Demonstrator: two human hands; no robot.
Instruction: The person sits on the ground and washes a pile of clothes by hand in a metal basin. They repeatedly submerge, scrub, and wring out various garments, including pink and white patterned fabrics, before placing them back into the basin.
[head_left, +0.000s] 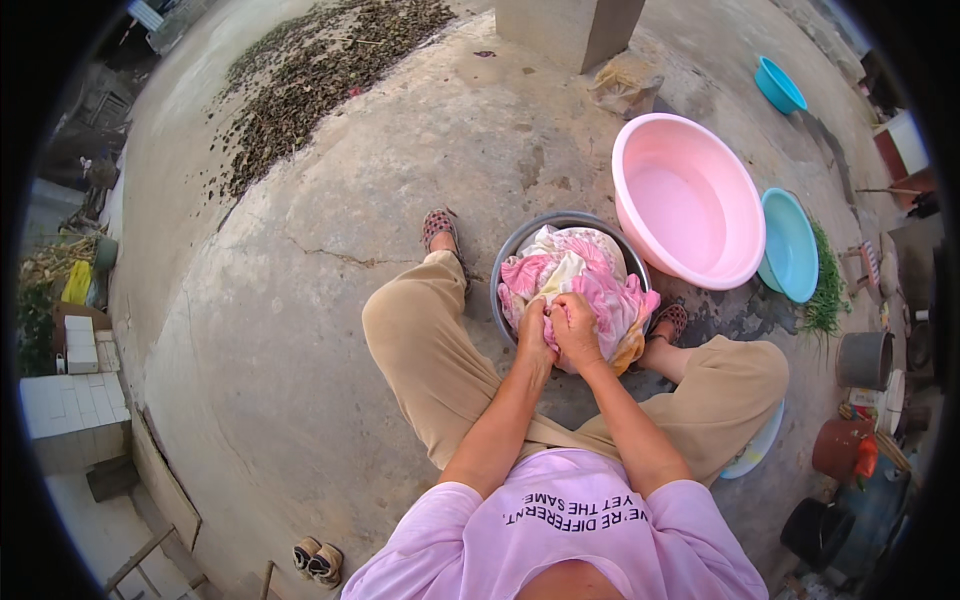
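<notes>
A round grey metal basin (504, 262) stands on the concrete between my feet. Heaped in it is pink and white patterned cloth (600, 262), with a yellowish-orange part (628, 351) hanging at the near right rim. At the basin's near side, my left hand (534, 330) grips a bunched fold of the cloth. Close against it, my right hand (576, 326) is closed on the same cloth. The fingers of both hands are partly hidden in the folds.
A large pink plastic basin (690, 202) sits just beyond to the right, beside a turquoise basin (791, 244) and green stalks (823, 281). Farther off are another blue basin (780, 84), a plastic bag (626, 82) and a concrete pillar (555, 30). Shoes (318, 561) lie at lower left.
</notes>
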